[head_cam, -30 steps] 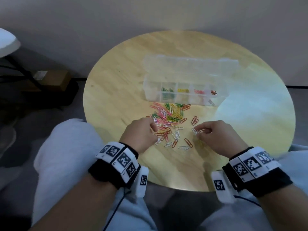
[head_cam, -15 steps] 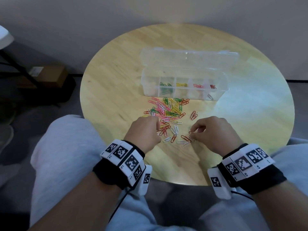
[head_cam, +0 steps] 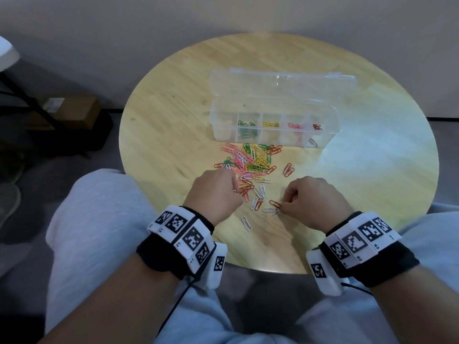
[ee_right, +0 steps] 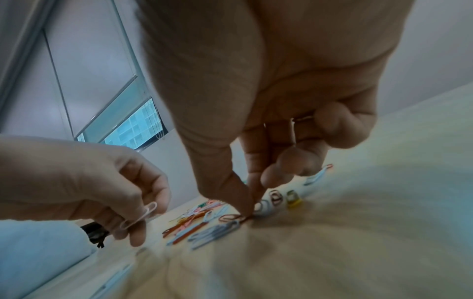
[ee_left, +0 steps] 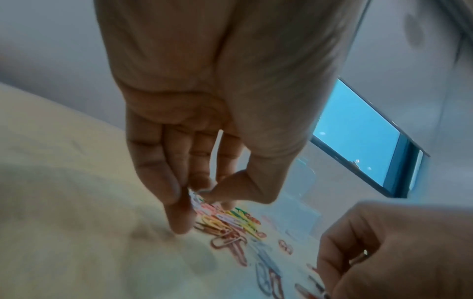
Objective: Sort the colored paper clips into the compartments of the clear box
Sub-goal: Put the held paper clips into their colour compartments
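Loose clips (head_cam: 250, 167) in pink, green, yellow, orange-red and white, heaped on the round wooden tabletop (head_cam: 161, 145) just in front of the box (head_cam: 274, 125); a few strays nearer the edge, one white clip (head_cam: 246, 223) lying apart. Box clear, lid tipped open behind, standing beyond the heap; green, yellow, pink and red clips already in separate compartments, one white clip at the right end. Left hand (head_cam: 214, 194) at the heap's near edge, grip pinched on white clips (ee_right: 139, 215). Right hand (head_cam: 310, 202) with thumb and forefinger pinched on an orange-red clip (ee_right: 231, 218) lying on the tabletop beside a white cluster. Wristbands (head_cam: 182, 232) with black-and-white square codes; no readable writing.
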The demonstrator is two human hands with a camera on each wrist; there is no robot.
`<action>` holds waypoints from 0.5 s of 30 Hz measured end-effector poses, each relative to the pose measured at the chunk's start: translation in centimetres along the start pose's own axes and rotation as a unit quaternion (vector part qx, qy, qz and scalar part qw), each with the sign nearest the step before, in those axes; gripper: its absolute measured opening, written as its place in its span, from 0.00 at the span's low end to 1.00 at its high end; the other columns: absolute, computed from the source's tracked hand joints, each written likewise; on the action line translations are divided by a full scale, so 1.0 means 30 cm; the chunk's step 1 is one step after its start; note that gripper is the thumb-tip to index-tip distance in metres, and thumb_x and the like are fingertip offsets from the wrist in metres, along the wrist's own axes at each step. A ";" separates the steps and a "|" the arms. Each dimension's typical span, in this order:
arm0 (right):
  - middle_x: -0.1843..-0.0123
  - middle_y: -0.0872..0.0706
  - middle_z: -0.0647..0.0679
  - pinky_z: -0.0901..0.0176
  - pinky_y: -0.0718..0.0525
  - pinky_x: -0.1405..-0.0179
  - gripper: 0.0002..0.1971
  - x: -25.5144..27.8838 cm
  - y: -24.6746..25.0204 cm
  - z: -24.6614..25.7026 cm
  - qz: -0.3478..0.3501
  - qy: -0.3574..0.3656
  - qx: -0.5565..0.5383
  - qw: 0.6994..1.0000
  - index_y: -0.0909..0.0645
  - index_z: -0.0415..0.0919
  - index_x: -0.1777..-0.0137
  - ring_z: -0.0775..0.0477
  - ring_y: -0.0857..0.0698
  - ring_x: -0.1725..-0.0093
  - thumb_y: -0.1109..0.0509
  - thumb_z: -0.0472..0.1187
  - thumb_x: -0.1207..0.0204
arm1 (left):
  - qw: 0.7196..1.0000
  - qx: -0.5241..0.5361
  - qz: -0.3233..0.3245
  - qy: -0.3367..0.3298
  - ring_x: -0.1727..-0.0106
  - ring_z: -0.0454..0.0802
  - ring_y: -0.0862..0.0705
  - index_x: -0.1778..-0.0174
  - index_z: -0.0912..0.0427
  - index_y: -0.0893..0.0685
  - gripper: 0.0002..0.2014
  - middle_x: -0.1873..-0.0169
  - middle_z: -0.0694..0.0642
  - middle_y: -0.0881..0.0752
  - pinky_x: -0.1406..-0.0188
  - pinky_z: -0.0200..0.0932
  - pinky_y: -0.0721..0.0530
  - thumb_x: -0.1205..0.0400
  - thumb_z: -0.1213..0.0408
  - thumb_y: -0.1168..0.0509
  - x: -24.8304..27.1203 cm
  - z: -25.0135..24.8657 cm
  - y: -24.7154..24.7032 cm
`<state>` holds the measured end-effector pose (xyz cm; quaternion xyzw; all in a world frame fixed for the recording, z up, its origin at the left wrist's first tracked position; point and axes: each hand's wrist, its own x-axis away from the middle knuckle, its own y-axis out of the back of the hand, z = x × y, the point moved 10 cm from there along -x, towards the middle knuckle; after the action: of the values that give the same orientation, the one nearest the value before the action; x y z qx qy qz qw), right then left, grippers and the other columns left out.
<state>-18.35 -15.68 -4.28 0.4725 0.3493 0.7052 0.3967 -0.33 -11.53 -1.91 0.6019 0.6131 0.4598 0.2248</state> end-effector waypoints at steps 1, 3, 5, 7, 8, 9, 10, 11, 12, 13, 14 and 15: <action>0.63 0.14 0.53 0.59 0.20 0.65 0.06 0.002 0.004 0.000 -0.002 0.004 -0.013 1.000 0.18 0.50 0.66 0.49 0.16 0.61 0.26 0.46 0.30 | 0.999 0.039 0.003 0.000 0.60 0.50 0.18 0.64 0.51 0.16 0.04 0.66 0.47 0.18 0.64 0.42 0.24 0.26 0.65 0.31 0.000 -0.003 0.004; 0.64 0.13 0.53 0.59 0.20 0.65 0.06 0.002 0.032 -0.009 -0.021 0.015 -0.071 0.997 0.17 0.49 0.67 0.50 0.16 0.62 0.28 0.42 0.29 | 0.993 0.121 0.016 0.003 0.64 0.50 0.17 0.68 0.50 0.14 0.07 0.69 0.48 0.16 0.68 0.41 0.22 0.27 0.68 0.30 0.001 -0.004 0.002; 0.67 0.11 0.51 0.60 0.19 0.65 0.06 0.001 0.064 -0.025 -0.032 0.018 -0.165 0.986 0.15 0.45 0.66 0.51 0.16 0.66 0.28 0.37 0.29 | 0.986 0.164 0.018 0.004 0.65 0.52 0.15 0.68 0.51 0.13 0.08 0.68 0.51 0.13 0.71 0.40 0.22 0.27 0.69 0.31 0.000 -0.001 0.002; 0.69 0.11 0.42 0.54 0.15 0.63 0.03 0.005 0.070 -0.037 -0.010 0.011 -0.306 0.952 0.14 0.39 0.61 0.48 0.16 0.70 0.27 0.31 0.28 | 0.985 0.172 0.021 -0.006 0.67 0.51 0.15 0.68 0.52 0.13 0.09 0.71 0.48 0.13 0.71 0.41 0.21 0.26 0.70 0.34 -0.005 -0.006 -0.003; 0.68 0.11 0.38 0.51 0.14 0.62 0.04 0.009 0.066 -0.035 0.008 0.011 -0.369 0.929 0.14 0.36 0.56 0.46 0.15 0.70 0.26 0.29 0.27 | 0.985 0.169 0.029 -0.014 0.70 0.50 0.18 0.68 0.54 0.13 0.11 0.75 0.45 0.15 0.72 0.41 0.23 0.25 0.70 0.36 -0.007 -0.013 -0.010; 0.66 0.11 0.35 0.50 0.12 0.61 0.07 0.011 0.059 -0.031 0.025 0.014 -0.415 0.909 0.14 0.36 0.50 0.46 0.15 0.69 0.26 0.27 0.26 | 0.985 0.165 0.040 -0.022 0.73 0.49 0.22 0.69 0.57 0.13 0.12 0.78 0.42 0.17 0.73 0.41 0.26 0.23 0.71 0.40 -0.010 -0.021 -0.020; 0.65 0.10 0.36 0.52 0.12 0.62 0.10 0.012 0.049 -0.025 0.041 0.019 -0.447 0.893 0.15 0.36 0.46 0.46 0.14 0.69 0.27 0.27 0.25 | 0.984 0.166 0.051 -0.029 0.74 0.49 0.25 0.69 0.59 0.15 0.14 0.79 0.42 0.18 0.73 0.43 0.27 0.22 0.72 0.42 -0.012 -0.028 -0.033; 0.65 0.10 0.37 0.54 0.11 0.63 0.11 0.012 0.041 -0.020 0.053 0.021 -0.470 0.881 0.15 0.37 0.43 0.46 0.13 0.68 0.28 0.26 0.24 | 0.982 0.175 0.062 -0.035 0.72 0.50 0.25 0.71 0.59 0.16 0.15 0.76 0.44 0.16 0.71 0.46 0.26 0.22 0.72 0.44 -0.014 -0.033 -0.045; 0.65 0.11 0.39 0.57 0.11 0.64 0.12 0.012 0.034 -0.016 0.064 0.021 -0.487 0.871 0.15 0.37 0.43 0.47 0.13 0.68 0.29 0.26 0.23 | 0.979 0.186 0.072 -0.038 0.70 0.51 0.24 0.72 0.58 0.17 0.16 0.71 0.48 0.14 0.67 0.49 0.23 0.21 0.71 0.45 -0.016 -0.036 -0.055; 0.65 0.11 0.41 0.59 0.12 0.66 0.11 0.012 0.029 -0.014 0.073 0.018 -0.499 0.864 0.14 0.36 0.43 0.47 0.13 0.68 0.31 0.25 0.22 | 0.977 0.191 0.081 -0.038 0.69 0.51 0.24 0.71 0.58 0.17 0.16 0.68 0.52 0.13 0.65 0.50 0.22 0.21 0.70 0.45 -0.017 -0.036 -0.064; 0.66 0.13 0.43 0.60 0.13 0.67 0.11 0.012 0.026 -0.010 0.081 0.015 -0.505 0.859 0.14 0.35 0.44 0.47 0.14 0.69 0.32 0.25 0.21 | 0.978 0.183 0.093 -0.037 0.70 0.49 0.24 0.69 0.59 0.16 0.14 0.67 0.52 0.13 0.65 0.49 0.24 0.20 0.67 0.43 -0.014 -0.037 -0.072; 0.67 0.14 0.43 0.60 0.16 0.69 0.10 0.013 0.023 -0.007 0.089 0.011 -0.508 0.857 0.13 0.33 0.46 0.47 0.15 0.70 0.34 0.24 0.21 | 0.980 0.162 0.106 -0.038 0.71 0.47 0.25 0.66 0.60 0.15 0.13 0.69 0.50 0.15 0.66 0.45 0.26 0.19 0.65 0.40 -0.010 -0.036 -0.082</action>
<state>-18.80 -15.65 -3.58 0.2267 -0.0965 0.8223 0.5130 -2.50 -11.75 -3.53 0.7091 0.6030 0.3523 0.0976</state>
